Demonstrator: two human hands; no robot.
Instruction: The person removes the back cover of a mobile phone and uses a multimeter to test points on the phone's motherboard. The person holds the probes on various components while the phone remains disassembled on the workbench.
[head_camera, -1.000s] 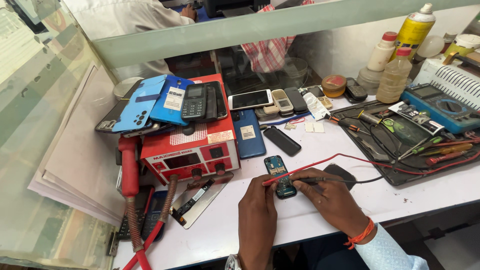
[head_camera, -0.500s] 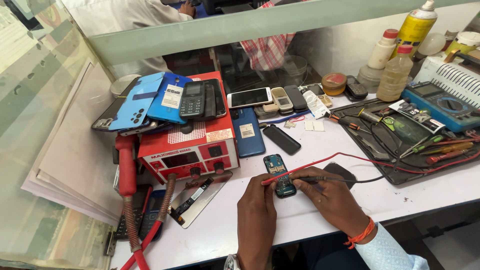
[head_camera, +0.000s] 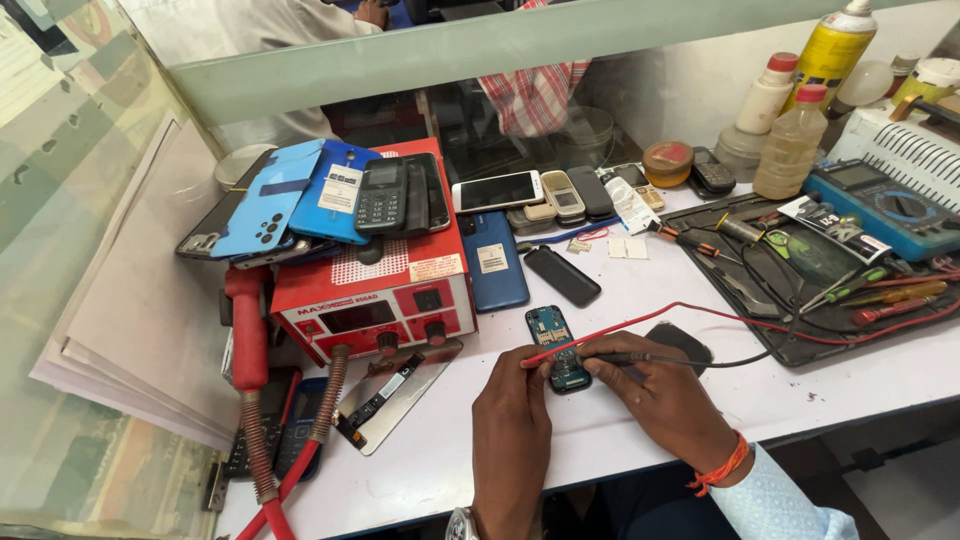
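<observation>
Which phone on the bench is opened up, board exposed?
The small phone under both hands, its teal circuit board showing, with the red probe and black probe on it. The others lie closed, cased or face up.

The board (head_camera: 557, 347) under the left hand (head_camera: 512, 425) and right hand (head_camera: 665, 398) looks like matt teal laminate with small metal parts. The probe (head_camera: 590, 343) has red plastic skin. The station (head_camera: 372, 290) shows red painted metal. The table (head_camera: 640, 420) is smooth white. The mat (head_camera: 800, 320) is matt black rubber. The phone (head_camera: 497, 190) has glossy glass.
</observation>
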